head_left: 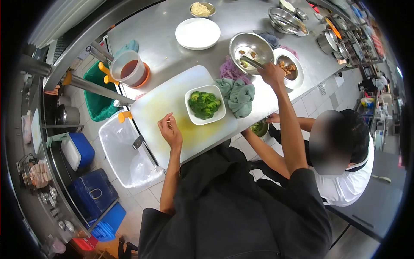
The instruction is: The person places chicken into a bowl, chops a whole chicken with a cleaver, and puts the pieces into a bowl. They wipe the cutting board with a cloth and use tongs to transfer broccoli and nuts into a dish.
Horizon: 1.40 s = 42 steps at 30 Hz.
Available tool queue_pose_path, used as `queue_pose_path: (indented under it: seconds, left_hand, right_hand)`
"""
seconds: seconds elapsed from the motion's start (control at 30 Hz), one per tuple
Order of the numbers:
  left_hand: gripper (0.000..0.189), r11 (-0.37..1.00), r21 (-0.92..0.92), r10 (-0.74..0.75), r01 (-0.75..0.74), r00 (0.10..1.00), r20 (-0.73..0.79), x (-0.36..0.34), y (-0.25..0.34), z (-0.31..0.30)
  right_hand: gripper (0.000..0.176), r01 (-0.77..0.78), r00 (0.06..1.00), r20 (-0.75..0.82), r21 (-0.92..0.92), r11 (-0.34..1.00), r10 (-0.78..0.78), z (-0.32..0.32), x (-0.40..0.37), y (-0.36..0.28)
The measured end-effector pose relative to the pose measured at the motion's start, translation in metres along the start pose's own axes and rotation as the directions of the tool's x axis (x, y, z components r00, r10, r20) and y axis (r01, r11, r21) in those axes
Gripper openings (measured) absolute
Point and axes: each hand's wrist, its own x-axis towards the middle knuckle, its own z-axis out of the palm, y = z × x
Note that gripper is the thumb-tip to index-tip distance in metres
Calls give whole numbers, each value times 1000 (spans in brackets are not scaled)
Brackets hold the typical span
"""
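Observation:
My right hand (272,74) grips metal tongs (252,62) that reach into a steel mixing bowl (235,45) with some food bits at its bottom. My left hand (170,131) hovers over the white cutting board (148,108), its fingers loosely curled and apart, with nothing visible in them. To the right of it, a square white bowl (217,116) on the board holds broccoli florets (204,105). Right of the mixing bowl, a round metal dish of brown food pieces (286,68) sits on a white plate (298,82).
Green cloth (239,97) and purple cloth (230,71) lie by the board. White plates (198,33) and a tub of dark red liquid (131,71) stand behind. A co-worker (351,164) bends at my right, hands near a bowl of greens (258,128). A lined bin (120,151) stands left.

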Motion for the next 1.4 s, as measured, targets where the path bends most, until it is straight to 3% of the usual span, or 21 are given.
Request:
queue_pose_path:
  seconds: [0.03,0.1,0.2,0.27,0.3,0.43,0.5,0.53,0.6,0.63,0.8,0.87,1.03,1.13,1.2,1.23,1.3,1.4]
  left_hand:
    - [19,1000,5,-8,8,1000,-8,1,0,-3]
    - [19,1000,12,-19,19,1000,-16,1,1,-7]
    - [19,999,19,-36,36,999,-16,0,-1,-9]
    - [20,999,35,-36,36,999,22,0,-2,-8]
    - [21,999,42,-36,34,998,48,0,-2,-7]
    - [21,999,46,-15,12,997,76,6,-4,-2]
    - [19,998,41,52,-54,997,64,10,-6,1]
    - [19,997,42,54,-58,996,75,11,-5,1]
    - [19,996,56,60,-64,996,68,15,-3,4]
    - [19,996,52,62,-66,996,69,17,-2,4]
    - [21,997,71,19,-25,996,85,18,-2,0]
    - [21,998,66,14,-20,995,99,17,-3,2]
    - [21,997,37,64,-69,991,117,14,-1,9]
    - [19,995,36,92,-96,992,91,19,4,7]
    - [20,995,59,70,-77,991,117,23,2,8]
    - [20,995,55,79,-86,989,127,24,0,8]
    - [21,994,50,90,-98,985,148,31,-3,11]
    - [20,990,65,120,-129,985,124,35,-4,7]
  right_hand:
    - [36,72,994,-83,85,994,-65,-16,-20,-2]
    - [39,43,983,-185,230,972,1,-26,-58,-9]
    - [50,-195,979,181,663,723,98,-41,-127,-52]
    - [50,-153,986,164,802,577,33,2,-166,-76]
    - [49,-207,978,187,840,501,91,7,-183,-96]
    - [48,-295,955,233,811,505,184,42,-213,-122]
    - [45,-158,978,55,831,533,203,61,-221,-125]
    - [45,-166,975,58,832,530,214,58,-225,-125]
    - [41,-131,991,98,713,689,87,50,-230,-123]
    - [35,-50,998,8,727,685,64,48,-236,-121]
    - [32,-32,996,-37,671,741,76,7,-242,-113]
    - [32,14,996,-79,606,795,42,-1,-225,-111]
    - [37,47,998,7,559,828,-61,-15,-198,-98]
    - [39,-58,968,-201,409,911,151,-13,-155,-58]
    - [41,-226,946,-169,264,938,276,-16,-105,-32]
    - [38,-155,914,-328,257,954,237,2,-76,-12]
    - [40,-249,938,-186,228,941,293,15,-30,11]
    - [43,-198,958,-175,168,966,227,39,12,36]
